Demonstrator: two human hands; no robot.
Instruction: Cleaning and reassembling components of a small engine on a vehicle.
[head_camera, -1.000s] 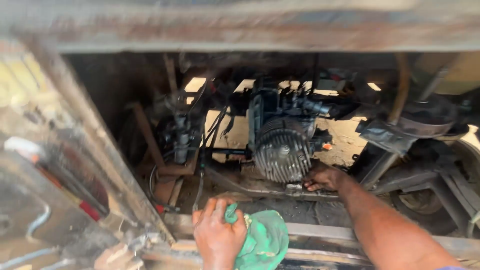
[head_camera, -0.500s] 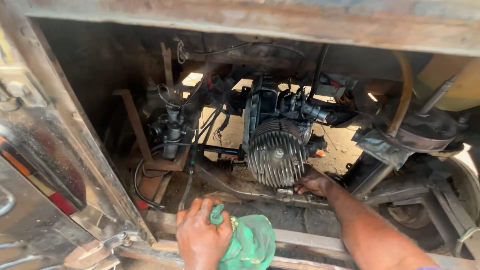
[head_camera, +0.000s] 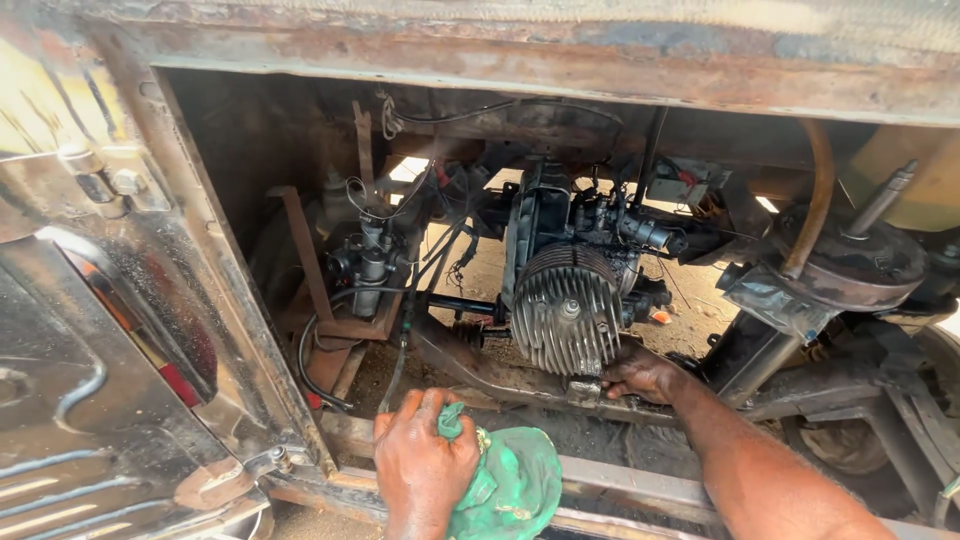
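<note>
My left hand (head_camera: 420, 465) grips a crumpled green rag (head_camera: 510, 485) and rests it on the rusty lower frame rail (head_camera: 620, 480) at the front of the engine bay. My right hand (head_camera: 640, 372) reaches in under the finned cylinder head of a small engine (head_camera: 565, 305) and touches the greasy bracket just below it; its fingertips are hidden beneath the engine. The right forearm runs diagonally from the lower right corner.
A carburettor with black hoses (head_camera: 368, 262) hangs left of the engine. A rusty round drum with a bent pipe (head_camera: 850, 265) sits at the right. An open metal body panel (head_camera: 110, 340) stands at the left. Sandy ground shows behind the engine.
The camera has moved down and closer, so the engine bay fills more of the view. Both hands stay in about the same places, left on the rag, right under the engine.
</note>
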